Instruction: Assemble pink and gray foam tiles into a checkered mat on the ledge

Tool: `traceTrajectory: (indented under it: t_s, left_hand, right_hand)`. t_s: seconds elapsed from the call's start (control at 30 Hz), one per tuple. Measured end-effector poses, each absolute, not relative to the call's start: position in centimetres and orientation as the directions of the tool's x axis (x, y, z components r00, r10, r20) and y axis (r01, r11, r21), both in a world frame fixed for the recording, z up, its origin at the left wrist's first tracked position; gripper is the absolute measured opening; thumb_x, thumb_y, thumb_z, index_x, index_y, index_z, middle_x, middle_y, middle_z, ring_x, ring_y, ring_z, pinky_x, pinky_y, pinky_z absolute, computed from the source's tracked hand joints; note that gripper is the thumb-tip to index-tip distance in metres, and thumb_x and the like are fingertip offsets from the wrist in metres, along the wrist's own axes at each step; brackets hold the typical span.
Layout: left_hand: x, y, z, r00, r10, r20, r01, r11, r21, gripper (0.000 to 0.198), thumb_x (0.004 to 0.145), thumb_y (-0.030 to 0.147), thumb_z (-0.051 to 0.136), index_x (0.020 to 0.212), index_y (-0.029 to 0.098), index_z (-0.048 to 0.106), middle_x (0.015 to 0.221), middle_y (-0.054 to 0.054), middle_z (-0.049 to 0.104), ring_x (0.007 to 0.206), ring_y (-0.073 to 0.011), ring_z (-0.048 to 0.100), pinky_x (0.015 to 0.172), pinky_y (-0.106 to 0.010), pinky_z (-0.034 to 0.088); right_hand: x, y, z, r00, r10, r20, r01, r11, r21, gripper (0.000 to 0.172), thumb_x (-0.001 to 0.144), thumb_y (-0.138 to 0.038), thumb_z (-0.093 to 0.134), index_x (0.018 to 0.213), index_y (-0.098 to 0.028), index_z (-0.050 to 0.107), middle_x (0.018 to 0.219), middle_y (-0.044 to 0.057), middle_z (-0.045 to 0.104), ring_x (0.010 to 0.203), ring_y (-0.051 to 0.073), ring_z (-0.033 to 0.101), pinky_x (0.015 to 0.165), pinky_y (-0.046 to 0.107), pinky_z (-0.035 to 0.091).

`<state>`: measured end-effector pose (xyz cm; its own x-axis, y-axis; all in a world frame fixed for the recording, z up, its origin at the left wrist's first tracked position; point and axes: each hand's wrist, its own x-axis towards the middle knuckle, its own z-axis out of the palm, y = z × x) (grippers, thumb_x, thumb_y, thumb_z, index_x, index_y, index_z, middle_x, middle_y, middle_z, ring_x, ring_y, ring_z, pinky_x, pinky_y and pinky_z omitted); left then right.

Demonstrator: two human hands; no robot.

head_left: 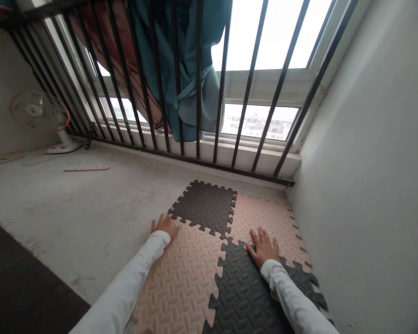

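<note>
Interlocking foam tiles lie on the floor in a checkered pattern. My left hand (165, 226) rests with fingers spread at the upper left corner of the near pink tile (184, 269), close to the edge of the far dark tile (205, 204). Flat near the seam between the far pink tile (261, 213) and the near dark tile (244, 283) is my right hand (264, 247), its fingers apart. Neither hand holds anything. The toothed edges of the tiles meet near the middle of the four.
A dark metal railing (198, 93) stands before the window, with blue and pink curtains (191, 69) behind it. A white wall (369, 185) rises at the right. At the far left are a fan (38, 111) and a thin strip (87, 169) on the floor.
</note>
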<state>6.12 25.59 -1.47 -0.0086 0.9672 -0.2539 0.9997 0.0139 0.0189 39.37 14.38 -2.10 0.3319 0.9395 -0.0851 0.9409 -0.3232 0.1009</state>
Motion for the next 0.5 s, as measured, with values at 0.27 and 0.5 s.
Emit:
traceTrajectory:
  t_s: [0.27, 0.5]
  left_hand:
    - [8.8, 19.9, -2.2, 0.127, 0.945, -0.300, 0.992, -0.119, 0.047, 0.084, 0.062, 0.063, 0.037, 0.132, 0.023, 0.013, 0.141, -0.005, -0.002, 0.128, -0.0247, -0.003, 0.099, -0.053, 0.001]
    - [8.5, 20.9, -2.4, 0.138, 0.927, -0.348, 0.989, -0.110, 0.098, 0.090, 0.056, 0.064, 0.043, 0.131, 0.025, 0.012, 0.140, -0.004, -0.005, 0.127, -0.0258, -0.009, 0.097, -0.054, -0.003]
  right_hand:
    - [39.2, 14.8, -1.7, 0.355, 0.930, -0.097, 0.931, -0.342, 0.126, 0.055, 0.077, -0.052, 0.029, 0.127, -0.028, 0.030, 0.138, 0.005, 0.021, 0.125, 0.021, 0.016, 0.098, 0.048, 0.010]
    - [35.7, 23.7, 0.3, 0.354, 0.934, -0.051, 0.935, -0.353, 0.040, 0.059, 0.081, -0.045, 0.025, 0.130, -0.012, 0.022, 0.138, 0.009, 0.019, 0.123, 0.018, 0.021, 0.098, 0.036, 0.020]
